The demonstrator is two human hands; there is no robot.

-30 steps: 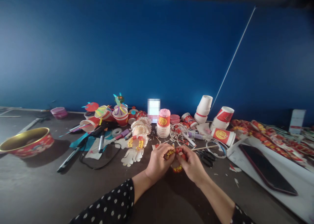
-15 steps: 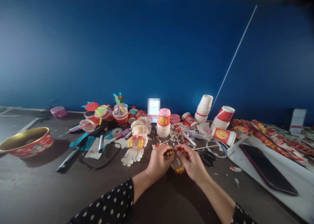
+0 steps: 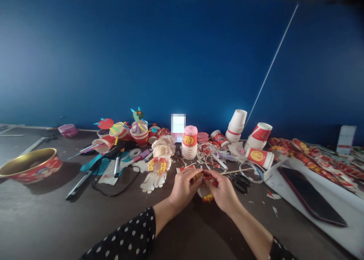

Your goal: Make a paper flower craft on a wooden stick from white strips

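Note:
My left hand (image 3: 182, 186) and my right hand (image 3: 223, 191) meet over the table, fingertips pinched on a cut paper cup piece (image 3: 208, 197). The piece is red and yellow, with a pale inner side. Fingers cover much of it. Left of my hands lies a white scalloped paper cutout (image 3: 153, 182), beside a string of ruffled cup pieces (image 3: 162, 150) with red and yellow print. Just beyond stands a stack of paper cups (image 3: 190, 140) with a pink top. Black-handled scissors (image 3: 241, 183) lie right of my right hand.
At the left sit a red and gold bowl (image 3: 31, 169) and a black-and-white glue gun (image 3: 82, 184) with its cord. A phone (image 3: 311, 195) rests on a white tray (image 3: 335, 226) at the right. More cups (image 3: 258, 157) and paper scraps lie about. A blue partition (image 3: 182, 55) closes the back.
My fingers have shifted slightly on the cup piece, the right thumb and fingers turning a little. Both hands stay in nearly the same place. The other things have not moved.

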